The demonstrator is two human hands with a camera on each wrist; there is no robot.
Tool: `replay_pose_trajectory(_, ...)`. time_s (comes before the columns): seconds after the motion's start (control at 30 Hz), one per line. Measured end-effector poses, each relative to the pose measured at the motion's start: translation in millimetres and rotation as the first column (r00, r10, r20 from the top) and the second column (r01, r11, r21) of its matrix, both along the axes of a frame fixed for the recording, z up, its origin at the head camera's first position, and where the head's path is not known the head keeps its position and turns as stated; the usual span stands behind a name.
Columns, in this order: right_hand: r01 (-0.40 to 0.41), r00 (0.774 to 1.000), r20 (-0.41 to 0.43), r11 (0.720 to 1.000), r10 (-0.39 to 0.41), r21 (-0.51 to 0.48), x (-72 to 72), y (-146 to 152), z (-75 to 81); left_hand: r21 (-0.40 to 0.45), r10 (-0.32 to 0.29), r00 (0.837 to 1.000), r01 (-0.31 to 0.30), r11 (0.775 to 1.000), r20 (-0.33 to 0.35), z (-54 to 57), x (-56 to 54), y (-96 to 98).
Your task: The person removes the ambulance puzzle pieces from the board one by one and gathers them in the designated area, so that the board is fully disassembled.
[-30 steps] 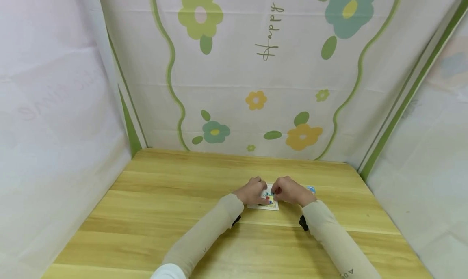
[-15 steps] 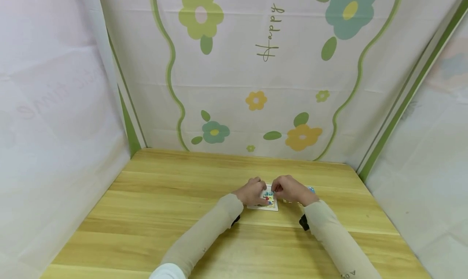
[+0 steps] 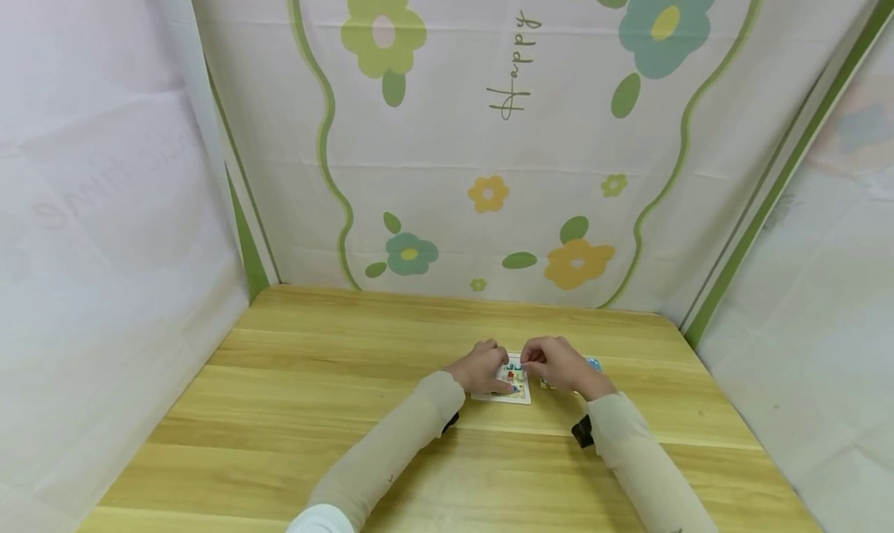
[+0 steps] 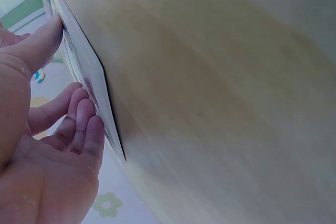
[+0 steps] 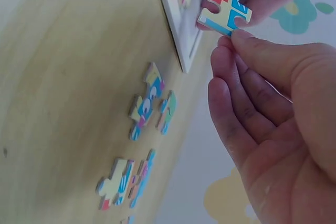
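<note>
A thin jigsaw puzzle tray (image 3: 518, 400) with a pale frame lies on the wooden table, printed or filled with bright colours. My left hand (image 3: 480, 368) rests over its left side; in the left wrist view the thumb and fingertips touch the tray (image 4: 86, 51). Just above the tray's right side, my right hand (image 3: 556, 362) pinches a puzzle piece (image 5: 228, 13) between thumb and forefinger. That piece is cream, blue and red, held by its lower corner and tilted. Beyond it, the left hand's fingers partly show in the right wrist view.
Several loose puzzle pieces (image 5: 148, 98) lie on the table to the right of the tray, partly under the right forearm in the head view. A flower-printed cloth (image 3: 433, 129) hangs behind the table (image 3: 335, 409), with pale cloth on both sides.
My right hand has shifted slightly right, off the tray's edge, uncovering more of the coloured area and some loose pieces. The left hand stays in place.
</note>
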State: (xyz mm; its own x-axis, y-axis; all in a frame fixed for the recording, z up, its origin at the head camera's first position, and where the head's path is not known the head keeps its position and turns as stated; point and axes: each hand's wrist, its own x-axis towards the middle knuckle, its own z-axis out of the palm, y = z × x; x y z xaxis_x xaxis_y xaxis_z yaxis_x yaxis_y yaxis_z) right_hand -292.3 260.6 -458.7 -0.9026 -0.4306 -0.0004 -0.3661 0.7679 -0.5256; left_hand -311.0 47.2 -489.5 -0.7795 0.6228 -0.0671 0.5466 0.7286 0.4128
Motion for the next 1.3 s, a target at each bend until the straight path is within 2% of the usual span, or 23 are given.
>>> replay_pose_trajectory(0.33, 0.035, 0.999, -0.028, 0.999, -0.036, -0.016, 5.3, 28, 8.8, -0.011, 0.008, 1.000, -0.008, 1.000, -0.012, 2.1, 2.5, -0.8)
replay_pose_trajectory(0.63, 0.074, 0.997, -0.034, 0.996, -0.076, -0.052, 16.7, 76, 19.9, -0.017, 0.018, 1.000, -0.018, 1.000, -0.008, 4.0, 6.1, -1.4)
replay_pose_trajectory(0.83, 0.127, 0.991, -0.036, 0.988, -0.131, -0.086, 26.6, 110, 24.7, -0.020, 0.016, 1.000, -0.016, 1.000, -0.010, 5.8, 7.1, -2.0)
replay_pose_trajectory(1.03, 0.175, 0.984, 0.007, 0.976, -0.176, -0.127, 33.0, 136, 15.9, -0.020, 0.020, 1.000, -0.020, 1.000, -0.007, 5.9, 7.2, -1.4)
replay_pose_trajectory(1.2, 0.207, 0.977, 0.088, 0.966, -0.195, -0.158, 36.8, 148, 2.2, -0.018, 0.017, 1.000, -0.017, 1.000, -0.001, 4.0, 6.6, -0.3)
replay_pose_trajectory(1.3, 0.237, 0.967, 0.127, 0.961, -0.220, -0.144, 38.0, 150, -6.2, -0.019, 0.019, 1.000, -0.019, 1.000, 0.001, 3.4, 7.2, -0.2)
